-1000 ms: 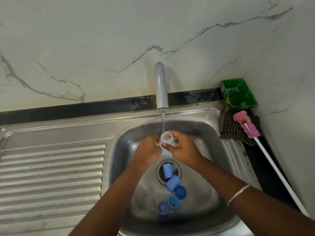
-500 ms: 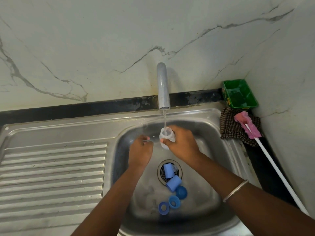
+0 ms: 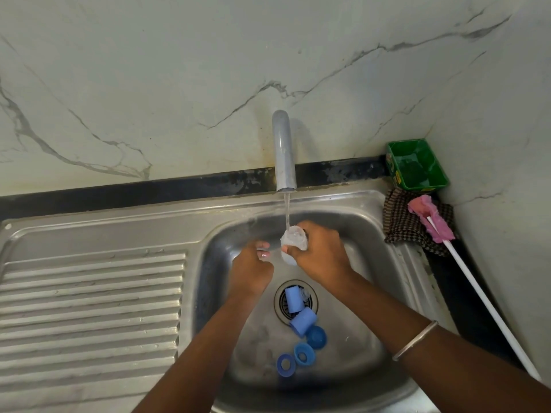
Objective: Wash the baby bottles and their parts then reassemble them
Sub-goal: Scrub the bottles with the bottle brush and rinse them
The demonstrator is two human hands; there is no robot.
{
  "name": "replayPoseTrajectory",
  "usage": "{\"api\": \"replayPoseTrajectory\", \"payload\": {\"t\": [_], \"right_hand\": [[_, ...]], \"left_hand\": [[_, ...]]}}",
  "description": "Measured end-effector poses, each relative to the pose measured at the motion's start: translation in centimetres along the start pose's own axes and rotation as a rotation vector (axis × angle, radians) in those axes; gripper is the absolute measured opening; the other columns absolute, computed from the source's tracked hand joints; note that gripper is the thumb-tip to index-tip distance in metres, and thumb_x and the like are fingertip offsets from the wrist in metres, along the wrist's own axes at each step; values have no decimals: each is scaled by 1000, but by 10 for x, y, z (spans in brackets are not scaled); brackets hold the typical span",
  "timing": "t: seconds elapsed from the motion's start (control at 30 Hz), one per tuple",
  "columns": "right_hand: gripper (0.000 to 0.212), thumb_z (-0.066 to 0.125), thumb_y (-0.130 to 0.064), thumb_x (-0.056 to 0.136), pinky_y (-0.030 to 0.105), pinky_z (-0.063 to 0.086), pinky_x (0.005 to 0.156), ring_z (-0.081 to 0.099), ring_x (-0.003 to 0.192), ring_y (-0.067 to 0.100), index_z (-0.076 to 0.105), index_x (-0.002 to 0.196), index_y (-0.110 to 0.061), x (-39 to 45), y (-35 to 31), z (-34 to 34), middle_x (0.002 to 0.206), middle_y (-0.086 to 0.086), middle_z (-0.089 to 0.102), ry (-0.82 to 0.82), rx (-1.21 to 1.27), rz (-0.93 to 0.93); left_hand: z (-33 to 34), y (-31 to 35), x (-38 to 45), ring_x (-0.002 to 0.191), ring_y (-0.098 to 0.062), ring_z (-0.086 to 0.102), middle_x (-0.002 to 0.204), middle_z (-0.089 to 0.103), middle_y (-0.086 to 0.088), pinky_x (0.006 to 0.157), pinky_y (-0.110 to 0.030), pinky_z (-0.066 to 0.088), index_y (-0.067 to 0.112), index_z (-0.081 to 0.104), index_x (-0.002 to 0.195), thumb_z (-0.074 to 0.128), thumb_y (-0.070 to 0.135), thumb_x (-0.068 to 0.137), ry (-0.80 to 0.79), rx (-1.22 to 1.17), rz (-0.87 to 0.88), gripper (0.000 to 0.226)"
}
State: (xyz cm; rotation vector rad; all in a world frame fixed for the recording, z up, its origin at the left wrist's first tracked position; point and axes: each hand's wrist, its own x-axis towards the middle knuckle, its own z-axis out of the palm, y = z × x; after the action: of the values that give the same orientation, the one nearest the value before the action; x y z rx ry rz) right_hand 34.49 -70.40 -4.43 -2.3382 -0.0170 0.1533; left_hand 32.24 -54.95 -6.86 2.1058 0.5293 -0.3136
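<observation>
Since a second ago: left hand point(image 3: 252, 268) drawn off the clear bottle point(image 3: 293, 242), now just beside it at nine o'clock, fingers curled toward the palm; whether anything small sits between them, cannot tell. Right hand point(image 3: 320, 253) alone gripping the bottle, fingers wrapped round its far side, thumb pressed on the near side, mouth up under the stream from the tap point(image 3: 283, 150). Blue parts unmoved.

Both hands over the middle of the sink point(image 3: 381, 281) basin, back wall close at twelve o'clock, side walls well apart at three and nine. Two blue caps point(image 3: 298, 311) on the drain, a blue dome point(image 3: 316, 337) and two blue rings point(image 3: 295, 359) just beyond at six o'clock. Ribbed drainboard point(image 3: 89, 308) out at nine o'clock. At two o'clock, outside the rim: green tray point(image 3: 417, 166), checked cloth point(image 3: 402, 225), pink brush point(image 3: 432, 219) lying on it.

Bottle's lower half hidden behind the right palm. Small clear piece beside the upper cap hard to make out. Brush handle cut off at the frame's right.
</observation>
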Motion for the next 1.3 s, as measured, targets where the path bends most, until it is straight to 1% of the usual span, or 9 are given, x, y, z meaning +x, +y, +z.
{"api": "replayPoseTrajectory", "payload": {"t": [0.43, 0.63, 0.73, 0.83, 0.87, 0.93, 1.03, 1.13, 1.3], "right_hand": [[28, 79, -43, 79, 25, 56, 76, 67, 82, 5, 72, 100, -26, 0, -10, -4, 90, -10, 73, -29, 82, 17], [32, 66, -32, 93, 32, 56, 84, 68, 95, 11, 66, 124, -22, 29, -20, -26, 111, -1, 71, 38, 177, 4], [43, 68, -29, 92, 22, 44, 91, 65, 109, 17, 61, 135, -21, 60, -33, -38, 125, 2, 69, 33, 49, -84], [27, 71, -34, 90, 22, 44, 80, 67, 98, 21, 70, 112, -19, 84, -48, -42, 102, 1, 71, -88, -99, -107], [17, 71, -38, 90, 26, 46, 75, 66, 89, 22, 69, 93, -21, 90, -53, -41, 87, -2, 67, -108, -128, -90], [34, 71, -40, 90, 35, 54, 74, 62, 79, 23, 50, 67, -26, 97, -61, -39, 71, -6, 55, -108, -100, -55], [17, 68, -26, 93, 41, 56, 86, 65, 91, 30, 60, 81, -17, 96, -67, -39, 87, 8, 64, -85, -111, -69], [16, 67, -23, 94, 32, 52, 79, 66, 92, 28, 66, 95, -7, 93, -58, -34, 94, 11, 68, 9, -118, -106], [22, 58, -30, 99, 45, 57, 86, 69, 89, 23, 72, 105, -14, 70, -35, -12, 95, 4, 73, 146, 287, 39]], "left_hand": [[11, 20, -2, 88, 1, 64, 95, 68, 16, 70, -13, 49, 32, 59, 107, 76, 11, 78, -97, -120, 304, 40], [11, 28, 4, 98, -23, 69, 99, 72, 4, 86, -50, 56, 33, 63, 105, 86, 27, 61, -139, -422, 120, 51], [13, 33, 7, 94, -19, 69, 96, 69, 7, 81, -41, 59, 26, 54, 110, 86, 17, 68, -163, -417, 78, 54], [13, 38, 5, 84, -9, 65, 93, 66, 6, 65, -18, 51, 18, 50, 110, 83, 13, 73, -184, -224, 201, 49], [13, 39, 5, 83, -8, 65, 92, 66, 7, 66, -20, 52, 20, 51, 109, 83, 13, 74, -183, -185, 211, 48], [11, 39, 7, 87, -9, 64, 95, 66, 9, 72, -24, 52, 24, 52, 111, 83, 16, 74, -152, -86, 255, 49], [8, 33, 11, 103, -14, 57, 112, 60, 3, 81, -20, 40, 23, 56, 123, 86, 23, 71, -73, 195, 405, 60], [3, 30, 11, 112, -16, 55, 126, 55, 1, 86, -25, 46, 23, 59, 131, 81, 22, 76, -41, 408, 531, 59], [-6, 30, 2, 115, -21, 58, 133, 57, 1, 88, -39, 53, 27, 57, 134, 72, 16, 81, 32, 588, 579, 56]]}}
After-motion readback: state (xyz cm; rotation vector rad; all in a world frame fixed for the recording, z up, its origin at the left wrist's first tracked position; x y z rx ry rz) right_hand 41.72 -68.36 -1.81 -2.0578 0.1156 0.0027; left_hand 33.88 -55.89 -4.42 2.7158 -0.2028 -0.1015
